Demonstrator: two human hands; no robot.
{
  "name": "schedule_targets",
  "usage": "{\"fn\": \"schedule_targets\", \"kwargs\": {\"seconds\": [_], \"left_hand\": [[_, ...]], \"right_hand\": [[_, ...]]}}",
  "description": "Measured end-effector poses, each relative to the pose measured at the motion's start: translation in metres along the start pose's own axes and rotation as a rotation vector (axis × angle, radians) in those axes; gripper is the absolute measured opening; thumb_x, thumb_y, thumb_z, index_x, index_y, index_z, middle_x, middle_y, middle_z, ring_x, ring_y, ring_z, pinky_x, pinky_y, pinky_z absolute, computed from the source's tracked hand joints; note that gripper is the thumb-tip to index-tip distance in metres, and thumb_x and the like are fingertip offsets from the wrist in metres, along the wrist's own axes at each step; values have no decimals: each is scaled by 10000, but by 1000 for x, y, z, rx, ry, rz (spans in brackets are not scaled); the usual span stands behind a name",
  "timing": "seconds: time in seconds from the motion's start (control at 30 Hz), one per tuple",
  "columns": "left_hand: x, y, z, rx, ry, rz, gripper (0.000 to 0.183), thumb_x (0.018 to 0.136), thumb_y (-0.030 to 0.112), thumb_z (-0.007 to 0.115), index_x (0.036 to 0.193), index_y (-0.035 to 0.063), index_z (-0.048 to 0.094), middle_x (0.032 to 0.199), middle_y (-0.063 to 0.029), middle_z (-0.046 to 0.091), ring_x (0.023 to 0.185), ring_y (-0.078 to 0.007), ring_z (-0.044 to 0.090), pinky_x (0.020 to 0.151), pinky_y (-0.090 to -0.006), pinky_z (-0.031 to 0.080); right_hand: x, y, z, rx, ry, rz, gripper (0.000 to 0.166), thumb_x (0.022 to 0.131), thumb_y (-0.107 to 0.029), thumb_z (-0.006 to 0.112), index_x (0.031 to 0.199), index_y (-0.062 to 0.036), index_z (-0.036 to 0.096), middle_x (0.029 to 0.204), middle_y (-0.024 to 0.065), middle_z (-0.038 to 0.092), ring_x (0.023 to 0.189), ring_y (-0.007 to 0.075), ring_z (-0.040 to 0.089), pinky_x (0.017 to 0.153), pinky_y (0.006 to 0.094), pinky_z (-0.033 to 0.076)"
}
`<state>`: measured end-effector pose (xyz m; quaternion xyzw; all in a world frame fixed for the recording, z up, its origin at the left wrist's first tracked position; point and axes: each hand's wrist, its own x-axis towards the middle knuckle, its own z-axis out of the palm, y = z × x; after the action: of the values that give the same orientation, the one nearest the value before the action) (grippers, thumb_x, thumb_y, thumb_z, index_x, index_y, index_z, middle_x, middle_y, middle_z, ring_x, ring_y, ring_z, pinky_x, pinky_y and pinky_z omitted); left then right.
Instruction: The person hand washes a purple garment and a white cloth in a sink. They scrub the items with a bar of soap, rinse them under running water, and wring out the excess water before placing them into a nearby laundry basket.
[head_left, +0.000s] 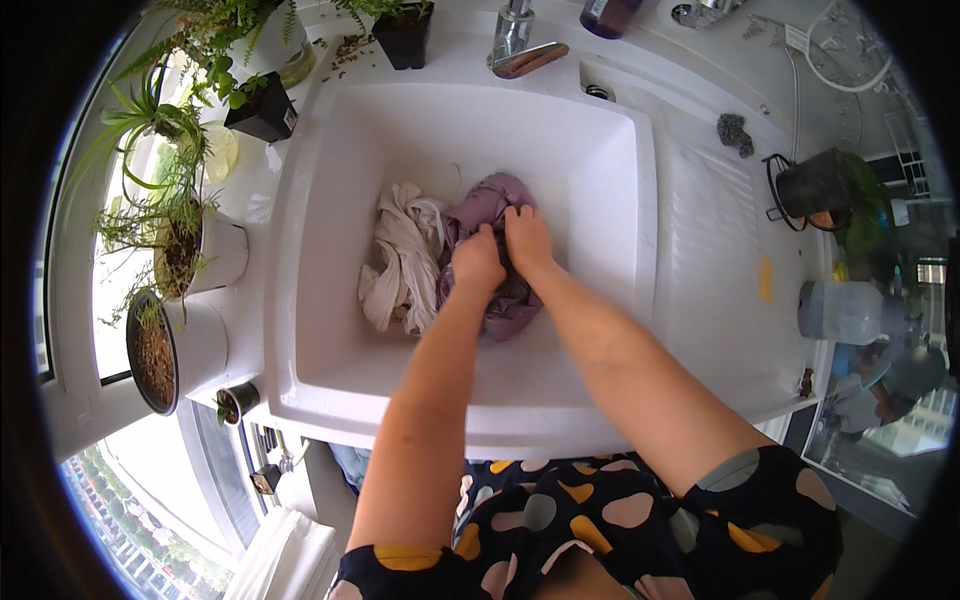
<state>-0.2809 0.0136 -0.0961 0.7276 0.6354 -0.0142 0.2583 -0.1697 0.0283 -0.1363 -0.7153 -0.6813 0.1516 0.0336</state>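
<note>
Both of my hands are down inside a white laundry sink (450, 112), on a wet-looking mauve cloth (504, 195). My left hand (478, 259) has its fingers curled into the cloth's middle. Close beside it, my right hand (528, 236) bends its fingers over the cloth's upper right part. The fingertips of both hands are partly hidden in the folds. A crumpled cream-white cloth (405, 259) lies in the basin just left of the mauve one.
A chrome faucet (514, 41) stands behind the basin, near a dark bottle (609, 15). Potted plants, among them a white pot (217, 251), line the left ledge. Right of the basin is a ribbed washboard surface (712, 202) with a steel-wool scourer (735, 135) and a plastic container (840, 311).
</note>
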Motion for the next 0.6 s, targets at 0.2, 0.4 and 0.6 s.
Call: {"fn": "schedule_targets", "kwargs": {"seconds": [0.2,0.4,0.6], "left_hand": [[15,-67,-65,-1048,-546,-164,406,662,172,660,1010,-19,572,946,-101,603,834,-201,574,717,-319,475],[9,-50,-41,-170,337,28,703,711,378,664,1256,23,394,1260,-187,435,1150,-346,427,949,-428,368],[-14,-28,-11,393,-57,340,898,661,527,665,1359,102,291,1403,-89,265,1291,-372,211,967,-599,255]], "right_hand": [[21,-1,-98,290,-816,153,298,745,-205,561,907,36,628,917,221,622,842,346,596,713,405,474],[20,-6,-87,154,65,235,480,773,-347,584,1151,-55,535,1153,166,528,1084,351,480,874,454,406],[-25,-11,-4,72,125,146,606,785,-429,562,1316,-194,388,1423,154,196,1291,455,132,990,623,169]]}}
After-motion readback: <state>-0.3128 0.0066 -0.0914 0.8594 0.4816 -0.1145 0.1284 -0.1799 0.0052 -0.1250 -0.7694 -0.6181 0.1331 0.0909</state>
